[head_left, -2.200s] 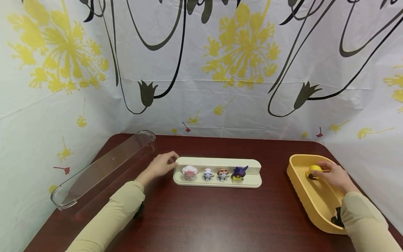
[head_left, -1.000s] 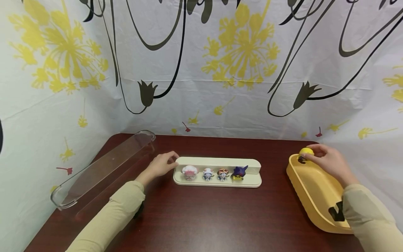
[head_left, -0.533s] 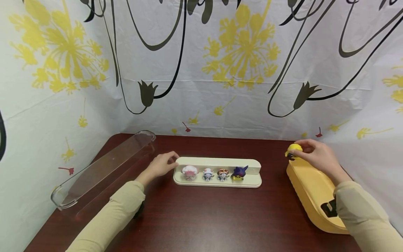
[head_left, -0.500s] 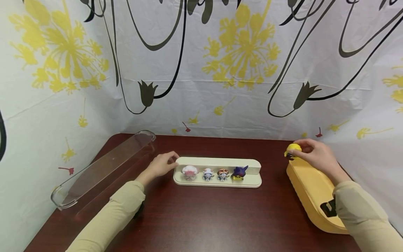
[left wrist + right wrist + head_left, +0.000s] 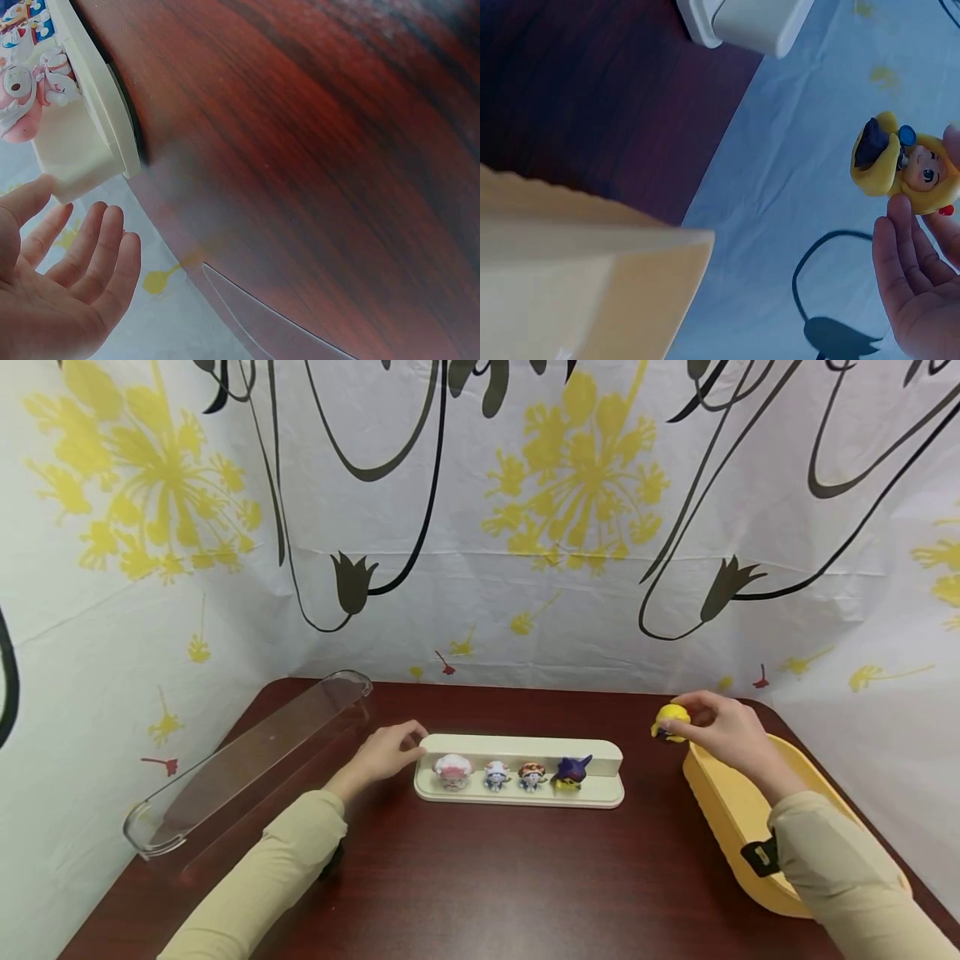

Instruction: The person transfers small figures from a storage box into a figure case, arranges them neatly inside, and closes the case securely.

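Observation:
My right hand (image 5: 693,720) pinches a small yellow figure (image 5: 670,722) in the air, just left of the yellow tray (image 5: 731,810) and right of the cream stand (image 5: 600,796). In the right wrist view the yellow figure (image 5: 900,161) sits at my fingertips (image 5: 900,225), tilted on its side. On the stand are a pink figure (image 5: 452,771), a white one (image 5: 495,774), a brown-hatted one (image 5: 532,774) and a purple one (image 5: 572,770). My left hand (image 5: 401,747) rests with relaxed fingers (image 5: 90,255) at the stand's left end (image 5: 82,150).
A long clear plastic cover (image 5: 247,760) lies slantwise at the table's left edge. The yellow tray reaches the right front corner. A flowered white sheet (image 5: 525,527) closes off the back and both sides. Dark wooden table (image 5: 487,877) spreads in front of the stand.
My right hand has lifted the yellow figure out of the yellow tray and carried it left, past the tray's far end. The left hand has stayed put.

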`<state>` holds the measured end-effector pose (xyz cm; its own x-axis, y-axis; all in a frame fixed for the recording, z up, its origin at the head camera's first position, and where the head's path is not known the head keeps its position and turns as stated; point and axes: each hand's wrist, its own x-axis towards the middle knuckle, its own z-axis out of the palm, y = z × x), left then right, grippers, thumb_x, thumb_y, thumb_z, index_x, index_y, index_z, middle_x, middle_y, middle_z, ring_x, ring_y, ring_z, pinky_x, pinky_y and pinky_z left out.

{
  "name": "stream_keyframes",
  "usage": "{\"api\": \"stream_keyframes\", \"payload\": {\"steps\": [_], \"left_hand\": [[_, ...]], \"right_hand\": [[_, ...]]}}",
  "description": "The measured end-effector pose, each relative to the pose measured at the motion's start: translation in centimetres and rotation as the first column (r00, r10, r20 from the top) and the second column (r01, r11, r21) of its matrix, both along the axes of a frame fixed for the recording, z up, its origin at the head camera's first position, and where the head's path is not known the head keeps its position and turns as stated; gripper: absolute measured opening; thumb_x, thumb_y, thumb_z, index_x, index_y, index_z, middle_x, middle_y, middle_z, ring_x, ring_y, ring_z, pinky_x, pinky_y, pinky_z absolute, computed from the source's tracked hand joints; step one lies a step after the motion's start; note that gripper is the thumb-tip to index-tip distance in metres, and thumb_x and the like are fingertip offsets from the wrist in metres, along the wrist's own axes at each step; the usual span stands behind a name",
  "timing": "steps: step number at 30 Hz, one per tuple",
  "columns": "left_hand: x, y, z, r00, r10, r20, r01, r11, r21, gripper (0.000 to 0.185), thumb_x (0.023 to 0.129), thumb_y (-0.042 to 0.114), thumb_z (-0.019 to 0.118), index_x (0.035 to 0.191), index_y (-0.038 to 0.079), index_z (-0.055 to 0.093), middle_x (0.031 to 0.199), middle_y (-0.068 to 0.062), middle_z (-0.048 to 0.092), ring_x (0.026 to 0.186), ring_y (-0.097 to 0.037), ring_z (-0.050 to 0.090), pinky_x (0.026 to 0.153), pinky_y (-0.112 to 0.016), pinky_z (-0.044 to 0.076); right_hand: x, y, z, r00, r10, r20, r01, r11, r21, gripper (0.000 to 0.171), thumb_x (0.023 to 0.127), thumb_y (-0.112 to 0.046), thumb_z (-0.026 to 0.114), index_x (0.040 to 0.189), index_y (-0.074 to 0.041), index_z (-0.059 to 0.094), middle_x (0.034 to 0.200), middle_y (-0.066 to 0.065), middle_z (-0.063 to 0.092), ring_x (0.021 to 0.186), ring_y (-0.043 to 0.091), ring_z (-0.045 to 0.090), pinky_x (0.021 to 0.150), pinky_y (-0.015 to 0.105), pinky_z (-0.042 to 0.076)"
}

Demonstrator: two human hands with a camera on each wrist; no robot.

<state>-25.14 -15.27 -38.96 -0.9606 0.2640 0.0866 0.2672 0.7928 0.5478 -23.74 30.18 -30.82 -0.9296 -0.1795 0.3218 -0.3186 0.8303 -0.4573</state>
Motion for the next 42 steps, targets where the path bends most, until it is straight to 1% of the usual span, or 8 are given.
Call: {"api": "stream_keyframes", "payload": {"steps": [7, 11, 19, 25, 31, 36, 42], "left_hand": [[0.0, 0.0, 0.0, 1.0, 0.006, -0.003, -0.006, 1.0, 0.0, 0.019, 0.083, 0.022, 0.061, 0.101, 0.016, 0.058, 0.087, -0.001, 0.06, 0.082, -0.018, 0.056, 0.063, -0.035, 0.043], [0.0, 0.0, -0.1, 1.0, 0.004, 0.002, -0.004, 1.0, 0.001, 0.019, 0.084, 0.022, 0.061, 0.102, 0.016, 0.058, 0.087, -0.001, 0.06, 0.082, -0.018, 0.056, 0.062, -0.035, 0.043], [0.1, 0.1, 0.0, 1.0, 0.009, 0.004, -0.009, 1.0, -0.001, 0.019, 0.084, 0.022, 0.061, 0.101, 0.016, 0.058, 0.086, -0.001, 0.06, 0.081, -0.018, 0.056, 0.063, -0.035, 0.043], [0.1, 0.1, 0.0, 1.0, 0.011, 0.007, -0.011, 1.0, 0.001, 0.019, 0.083, 0.022, 0.061, 0.101, 0.016, 0.058, 0.087, -0.001, 0.06, 0.081, -0.018, 0.056, 0.063, -0.036, 0.043], [0.1, 0.1, 0.0, 1.0, 0.011, 0.008, -0.011, 1.0, 0.005, 0.019, 0.084, 0.022, 0.061, 0.101, 0.016, 0.058, 0.087, -0.001, 0.06, 0.082, -0.018, 0.056, 0.063, -0.036, 0.043], [0.1, 0.0, 0.1, 1.0, 0.011, 0.004, -0.011, 1.0, 0.002, 0.019, 0.084, 0.022, 0.061, 0.101, 0.016, 0.058, 0.087, -0.001, 0.06, 0.081, -0.019, 0.056, 0.062, -0.036, 0.042], [0.1, 0.0, 0.2, 1.0, 0.011, 0.01, -0.011, 1.0, 0.007, 0.02, 0.084, 0.021, 0.061, 0.102, 0.015, 0.058, 0.087, -0.002, 0.06, 0.082, -0.019, 0.056, 0.063, -0.036, 0.043]], "right_hand": [[0.2, -1.4, -0.4, 0.999, 0.042, 0.018, -0.042, 0.999, -0.007, 0.043, 0.076, -0.038, 0.067, 0.102, -0.004, 0.059, 0.077, 0.005, 0.061, 0.069, 0.019, 0.056, 0.051, 0.029, 0.042], [0.4, -2.2, -0.8, 0.998, 0.067, 0.013, -0.066, 0.998, -0.019, 0.042, 0.076, -0.036, 0.068, 0.1, -0.003, 0.059, 0.075, 0.004, 0.061, 0.067, 0.018, 0.056, 0.05, 0.028, 0.041], [0.7, -3.6, -2.2, 0.996, 0.075, 0.054, -0.073, 0.996, -0.043, 0.045, 0.076, -0.038, 0.067, 0.102, -0.002, 0.059, 0.08, 0.005, 0.061, 0.068, 0.017, 0.056, 0.053, 0.028, 0.044], [0.6, -4.3, -3.5, 0.994, 0.101, 0.032, -0.1, 0.994, -0.036, 0.041, 0.074, -0.037, 0.069, 0.098, -0.005, 0.06, 0.076, 0.002, 0.061, 0.066, 0.014, 0.056, 0.053, 0.028, 0.043], [0.6, -4.8, -4.8, 0.99, 0.134, 0.033, -0.133, 0.99, -0.039, 0.038, 0.074, -0.034, 0.07, 0.097, -0.006, 0.061, 0.076, 0.0, 0.06, 0.065, 0.012, 0.056, 0.054, 0.027, 0.044], [0.7, -5.3, -5.6, 0.991, 0.135, 0.023, -0.134, 0.99, -0.04, 0.034, 0.073, -0.03, 0.072, 0.095, -0.007, 0.061, 0.074, -0.001, 0.058, 0.064, 0.012, 0.054, 0.054, 0.027, 0.043], [1.0, -5.8, -6.6, 0.992, 0.118, 0.051, -0.116, 0.992, -0.041, 0.038, 0.073, -0.031, 0.072, 0.097, -0.004, 0.061, 0.075, 0.0, 0.058, 0.065, 0.013, 0.052, 0.053, 0.027, 0.042]]}}
